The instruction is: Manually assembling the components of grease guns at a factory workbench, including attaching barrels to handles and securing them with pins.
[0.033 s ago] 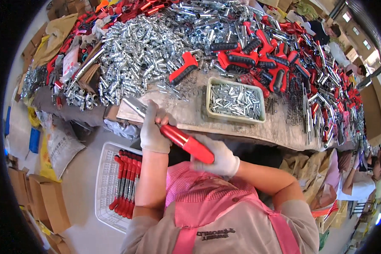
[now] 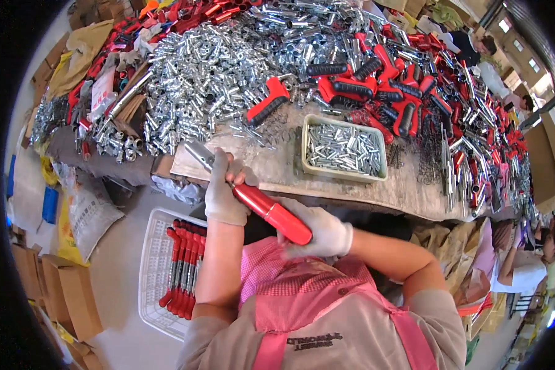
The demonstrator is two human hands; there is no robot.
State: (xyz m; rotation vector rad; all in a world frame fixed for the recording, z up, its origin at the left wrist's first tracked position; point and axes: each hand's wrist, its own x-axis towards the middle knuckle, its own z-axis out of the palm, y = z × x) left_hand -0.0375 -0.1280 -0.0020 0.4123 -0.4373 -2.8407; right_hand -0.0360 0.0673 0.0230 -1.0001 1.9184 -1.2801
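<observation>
Both gloved hands — left hand (image 2: 224, 192), right hand (image 2: 322, 234) — grasp one red-handled tool (image 2: 270, 212); finished ones fill the white basket (image 2: 153, 271) lower left — heaps of metal parts (image 2: 228, 68) remain above.

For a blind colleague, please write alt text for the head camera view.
Two white-gloved hands, left hand and right hand, hold a red-handled tool with a metal end over a worktable heaped with metal parts. A white basket of red-handled tools stands below.

Workbench (image 2: 277, 169) is buried: heaps of metal tubes (image 2: 228, 68), red handles (image 2: 376, 92), a tray (image 2: 344, 148) of pins.
</observation>
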